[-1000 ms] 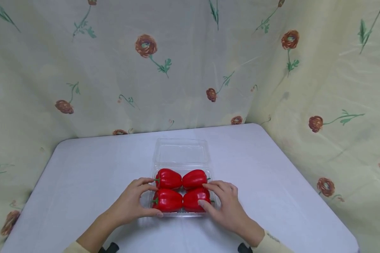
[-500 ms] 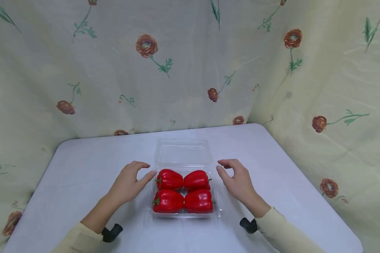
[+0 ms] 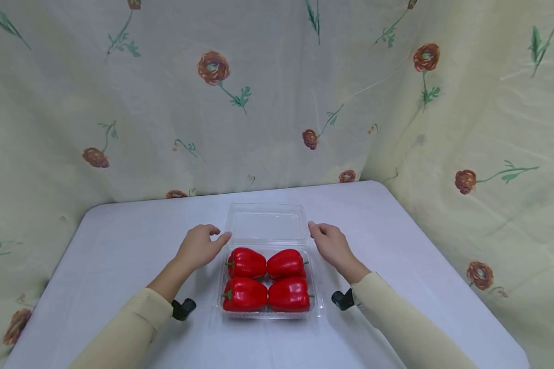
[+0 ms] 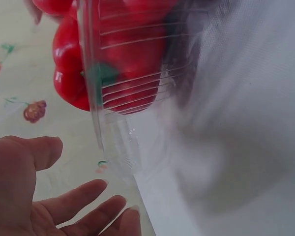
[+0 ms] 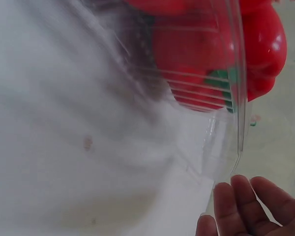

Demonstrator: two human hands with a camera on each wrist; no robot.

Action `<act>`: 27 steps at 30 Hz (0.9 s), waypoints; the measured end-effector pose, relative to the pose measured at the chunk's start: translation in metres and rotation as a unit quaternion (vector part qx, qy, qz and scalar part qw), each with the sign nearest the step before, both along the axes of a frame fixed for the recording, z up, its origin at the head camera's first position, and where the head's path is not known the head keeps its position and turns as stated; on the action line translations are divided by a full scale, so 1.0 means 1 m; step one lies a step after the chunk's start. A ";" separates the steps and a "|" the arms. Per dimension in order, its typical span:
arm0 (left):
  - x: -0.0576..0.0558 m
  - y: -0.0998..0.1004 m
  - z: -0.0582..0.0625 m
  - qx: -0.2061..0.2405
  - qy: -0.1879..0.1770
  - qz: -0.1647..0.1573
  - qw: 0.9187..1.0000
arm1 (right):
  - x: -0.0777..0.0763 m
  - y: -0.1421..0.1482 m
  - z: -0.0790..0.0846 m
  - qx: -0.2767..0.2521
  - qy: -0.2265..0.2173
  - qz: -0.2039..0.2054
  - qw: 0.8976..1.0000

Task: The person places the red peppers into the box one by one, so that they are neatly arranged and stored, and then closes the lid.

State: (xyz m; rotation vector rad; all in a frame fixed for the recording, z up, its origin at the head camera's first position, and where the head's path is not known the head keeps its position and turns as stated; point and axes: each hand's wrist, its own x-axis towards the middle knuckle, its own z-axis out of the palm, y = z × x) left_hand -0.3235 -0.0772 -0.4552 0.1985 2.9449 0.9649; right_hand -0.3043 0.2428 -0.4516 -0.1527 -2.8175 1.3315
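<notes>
Several red bell peppers [image 3: 245, 294] with green stems lie in two rows in a clear plastic clamshell box [image 3: 268, 314]. Its transparent lid [image 3: 266, 221] is folded back, away from the person. My left hand [image 3: 200, 247] is beside the lid's near left corner, thumb and fingers apart and nothing between them. In the left wrist view, those fingers [image 4: 78, 200] spread below the ribbed wall of the box. My right hand [image 3: 331, 247] is at the lid's right edge. Its fingers [image 5: 246, 201] lie loosely extended by the lid's corner in the right wrist view, holding nothing.
The box stands on a white-covered table [image 3: 134, 241] with rounded far corners. A flowered curtain [image 3: 268, 102] hangs behind the table and along its sides. Each wrist wears a black camera mount [image 3: 183, 309] below a pale sleeve [image 3: 129, 328].
Both hands have left the peppers, drawn apart to the sides of the box, then moved forward and inward toward the lid. The box and peppers have stayed in place.
</notes>
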 end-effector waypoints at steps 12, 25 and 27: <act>-0.019 0.012 -0.011 -0.045 -0.052 0.027 0.997 | -0.021 -0.006 -0.013 0.045 -0.030 -0.025 0.998; -0.021 0.012 -0.007 -0.034 -0.058 0.010 0.998 | -0.026 -0.003 -0.011 0.008 -0.070 -0.023 0.997; -0.022 0.012 -0.007 -0.033 -0.059 0.010 0.998 | -0.026 -0.003 -0.011 0.006 -0.065 -0.024 0.998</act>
